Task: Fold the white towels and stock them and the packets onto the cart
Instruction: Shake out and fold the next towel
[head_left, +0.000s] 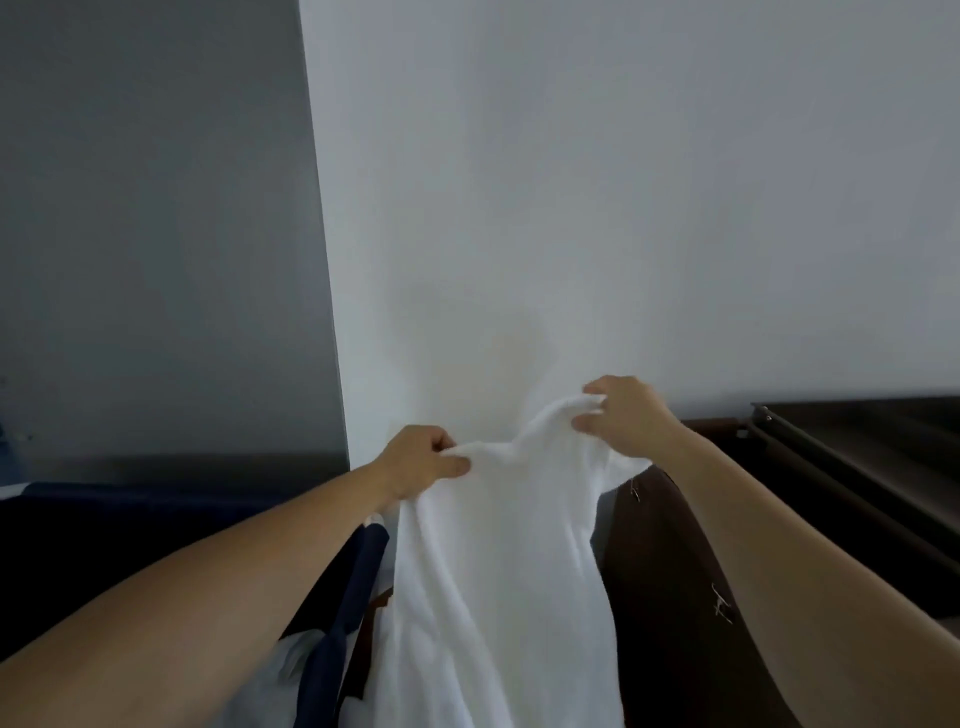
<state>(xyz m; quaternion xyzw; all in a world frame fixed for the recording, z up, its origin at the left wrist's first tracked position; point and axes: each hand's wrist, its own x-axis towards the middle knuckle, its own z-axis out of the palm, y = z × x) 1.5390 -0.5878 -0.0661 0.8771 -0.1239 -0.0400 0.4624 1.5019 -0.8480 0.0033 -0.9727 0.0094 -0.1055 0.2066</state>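
A white towel (498, 561) hangs in front of me, held up by its top edge and falling out of the bottom of the view. My left hand (426, 460) pinches the left part of that edge between thumb and curled fingers. Slightly higher, my right hand (623, 415) grips the right part of the edge, which bunches between the two hands. No cart and no packets are in view.
A white wall (571, 208) stands straight ahead, with a grey wall (156, 234) to its left. A dark brown wooden unit (857, 467) runs along the right. Dark blue fabric (343, 597) and something white lie at the lower left.
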